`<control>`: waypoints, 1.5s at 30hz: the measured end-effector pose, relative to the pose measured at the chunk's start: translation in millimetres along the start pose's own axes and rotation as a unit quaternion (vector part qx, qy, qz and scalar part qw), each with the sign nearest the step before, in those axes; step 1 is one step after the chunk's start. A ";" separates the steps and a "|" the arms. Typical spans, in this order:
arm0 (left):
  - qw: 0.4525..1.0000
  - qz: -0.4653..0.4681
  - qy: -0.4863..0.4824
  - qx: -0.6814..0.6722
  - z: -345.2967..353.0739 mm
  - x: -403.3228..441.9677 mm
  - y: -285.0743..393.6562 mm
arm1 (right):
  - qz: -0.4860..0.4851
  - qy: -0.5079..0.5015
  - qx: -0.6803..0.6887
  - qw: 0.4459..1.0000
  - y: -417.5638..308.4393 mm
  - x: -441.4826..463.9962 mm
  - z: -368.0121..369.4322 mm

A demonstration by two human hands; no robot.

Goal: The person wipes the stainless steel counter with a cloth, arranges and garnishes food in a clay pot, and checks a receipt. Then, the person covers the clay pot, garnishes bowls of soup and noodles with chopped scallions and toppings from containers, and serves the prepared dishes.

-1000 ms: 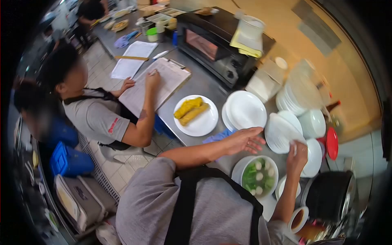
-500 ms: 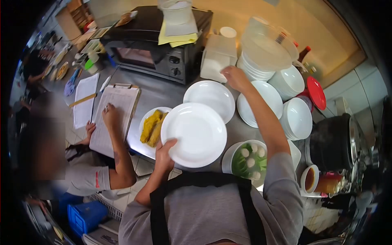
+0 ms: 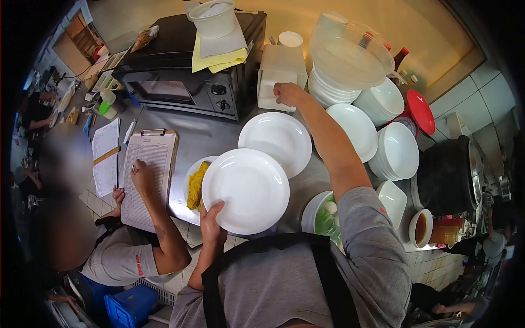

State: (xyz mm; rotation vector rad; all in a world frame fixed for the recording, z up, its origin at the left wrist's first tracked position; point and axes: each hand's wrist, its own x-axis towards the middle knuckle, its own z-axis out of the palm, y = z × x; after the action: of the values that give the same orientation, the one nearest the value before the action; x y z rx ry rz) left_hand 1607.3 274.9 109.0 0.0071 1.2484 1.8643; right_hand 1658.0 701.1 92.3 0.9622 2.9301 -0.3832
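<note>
My left hand [image 3: 212, 221] grips the rim of a round white plate [image 3: 246, 191], thumb on top, holding it tilted towards me. Behind it a second white plate [image 3: 276, 141] rests on the steel counter, partly covered. My right hand [image 3: 290, 94] reaches to a white napkin dispenser [image 3: 281, 63]; its fingers are pinched at the white paper napkins [image 3: 269, 90] in the front opening. Beside the held plate, a dish with yellow food [image 3: 197, 186] is partly hidden. A bowl of greens and pale balls in broth [image 3: 327, 218] stands under my right arm.
Stacked white bowls [image 3: 396, 153] and plates [image 3: 353, 131] stand on the right, with a red lid [image 3: 420, 112] and a black pot [image 3: 445, 180]. A black toaster oven [image 3: 186, 82] is at the back. At left, a co-worker's hand [image 3: 143, 177] writes on a clipboard [image 3: 150, 164].
The view has shifted slightly. My left hand still holds the plate, which now covers more of the yellow food. My right hand stays at the dispenser, with its fingers more curled.
</note>
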 end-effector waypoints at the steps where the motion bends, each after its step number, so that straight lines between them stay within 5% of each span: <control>1: 1.000 0.002 0.000 0.001 -0.4 0.8 -0.6 | 0.001 0.003 0.012 1.000 1.7 1.1 -0.1; 19: 1.000 -0.007 -0.006 0.006 0.4 6.5 -2.5 | -0.054 -0.025 -0.100 0.993 14.9 22.7 6.7; 26: 1.000 -0.004 -0.028 0.010 6.4 7.5 -0.3 | -0.036 0.179 -0.044 0.982 9.7 1.3 12.4; 30: 0.997 -0.017 -0.070 0.007 17.7 12.5 0.0 | -0.040 0.248 0.016 0.968 -47.9 -76.4 -42.4; 36: 0.985 -0.037 -0.165 -0.038 41.4 8.4 -21.6 | -0.307 0.219 -0.098 0.921 -118.0 -243.1 -18.5; 45: 0.990 0.006 -0.140 -0.016 44.6 -65.9 -57.5 | -0.327 0.168 -0.006 0.930 -149.9 -362.3 5.7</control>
State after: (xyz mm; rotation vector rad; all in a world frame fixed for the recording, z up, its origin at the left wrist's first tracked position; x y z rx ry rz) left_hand 1705.1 272.2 116.3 0.2517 1.0261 1.8206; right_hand 1862.2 373.2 159.3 0.0023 3.4992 -0.2235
